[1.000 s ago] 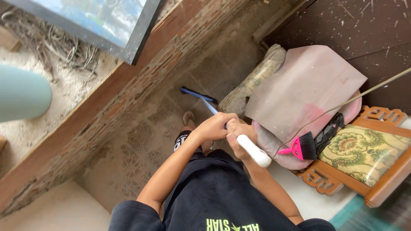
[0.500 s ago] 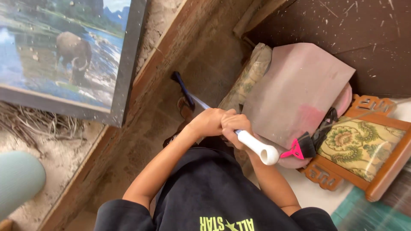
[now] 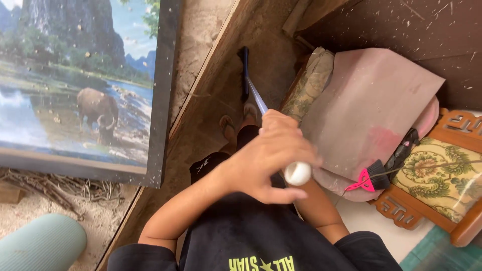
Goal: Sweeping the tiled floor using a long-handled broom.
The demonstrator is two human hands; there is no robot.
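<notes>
1. White plastic makes up the near end of the long handle, which points almost straight up at the camera. The left hand wraps loosely over this end, palm down, thumb tucked low and fingers spread across the top. It covers the handle rather than clamps it, so a slip here looks like the main risk.

2. The right hand sits just beyond, mostly hidden under the left one. It seems to be closed round the shaft lower down, but I cannot tell how firmly. Its forearm runs back under the handle towards the body.

3. Both elbows are bent and close to the chest, so the tool is steered from the wrists. With so little reach, a sideways swing could knock the pink cushion or the small pink brush lying just to the right.

4. The blue shaft runs down past the person's sandalled foot, which stands just beside it. A careless push could catch the toes.

5. Farthest off, the dark blue head rests on the rough floor against the wooden beam. It could jam against that edge, or scrape the framed picture leaning close by.
</notes>
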